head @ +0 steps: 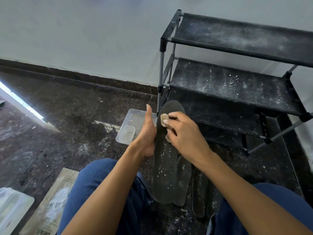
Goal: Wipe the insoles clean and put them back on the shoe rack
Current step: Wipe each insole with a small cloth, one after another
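Note:
A long black insole (165, 165), speckled with white dust on its lower half, is held up in front of me. My left hand (147, 133) grips its left edge from underneath, thumb pointing up. My right hand (182, 131) presses a crumpled beige cloth (164, 119) against the insole's upper part. Two more dusty black insoles (183, 180) (200, 192) lie on the floor between my knees, partly under the held one. The black shoe rack (237, 85) stands at the right, its fabric shelves covered in white dust.
A clear plastic container (133, 122) with a smaller tub (126, 134) inside sits on the dark stone floor left of the rack. A dusty cardboard piece (50, 206) and a translucent lid (11, 207) lie at the lower left. A white wall stands behind.

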`<state>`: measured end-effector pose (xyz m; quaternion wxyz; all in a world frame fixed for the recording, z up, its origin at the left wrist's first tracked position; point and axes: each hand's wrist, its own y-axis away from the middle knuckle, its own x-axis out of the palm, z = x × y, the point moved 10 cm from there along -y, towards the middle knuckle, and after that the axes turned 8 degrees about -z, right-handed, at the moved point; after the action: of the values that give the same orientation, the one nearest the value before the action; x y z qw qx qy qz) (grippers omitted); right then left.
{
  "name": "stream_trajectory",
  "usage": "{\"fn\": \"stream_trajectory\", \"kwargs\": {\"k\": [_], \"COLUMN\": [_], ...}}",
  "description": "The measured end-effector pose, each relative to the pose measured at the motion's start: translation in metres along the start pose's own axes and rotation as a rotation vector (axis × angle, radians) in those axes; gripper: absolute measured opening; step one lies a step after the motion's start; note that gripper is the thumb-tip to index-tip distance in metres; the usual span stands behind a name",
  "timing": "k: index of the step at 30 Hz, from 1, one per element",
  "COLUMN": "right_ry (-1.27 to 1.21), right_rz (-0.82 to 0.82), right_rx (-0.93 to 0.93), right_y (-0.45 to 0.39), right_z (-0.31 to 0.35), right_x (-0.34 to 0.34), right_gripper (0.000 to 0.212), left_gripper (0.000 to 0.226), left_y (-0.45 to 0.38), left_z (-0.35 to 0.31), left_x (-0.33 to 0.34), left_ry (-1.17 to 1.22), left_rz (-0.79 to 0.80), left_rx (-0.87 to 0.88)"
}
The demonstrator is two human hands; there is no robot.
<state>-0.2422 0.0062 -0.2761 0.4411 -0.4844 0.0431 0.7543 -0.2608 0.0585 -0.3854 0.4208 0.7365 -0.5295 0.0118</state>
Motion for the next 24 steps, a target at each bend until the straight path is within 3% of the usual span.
{"fn": "stream_trajectory", "kwargs": {"k": [6, 15, 18, 24], "right_ry": [-0.017, -0.002, -0.101, -0.064], "right_rz": [-0.044, 0.028, 0.087, -0.067], "right_rx": [0.029, -0.028, 0.015, 0.028], "right_y": [-0.002, 0.004, 0.006, 0.000], "right_z": [-0.002, 0.006, 0.008, 0.008], "right_x": [-0.002, 0.014, 0.014, -0.003], "right_gripper": [0.025, 0.031, 0.029, 0.029], "left_gripper": [0.059, 0.052, 0.062, 0.048], "left_y": [0.005, 0.001, -0.001, 0.003], "left_z": [-0.006, -0.008, -0.009, -0.012], "left_x": [-0.007, -0.014, -0.018, -0.013], "left_ry": [0.001, -0.014, -0.005, 0.041], "left_rz": [-0.019, -0.071, -0.097, -0.069], "left_rx": [0.040, 0.060, 0.079, 0.070]}}
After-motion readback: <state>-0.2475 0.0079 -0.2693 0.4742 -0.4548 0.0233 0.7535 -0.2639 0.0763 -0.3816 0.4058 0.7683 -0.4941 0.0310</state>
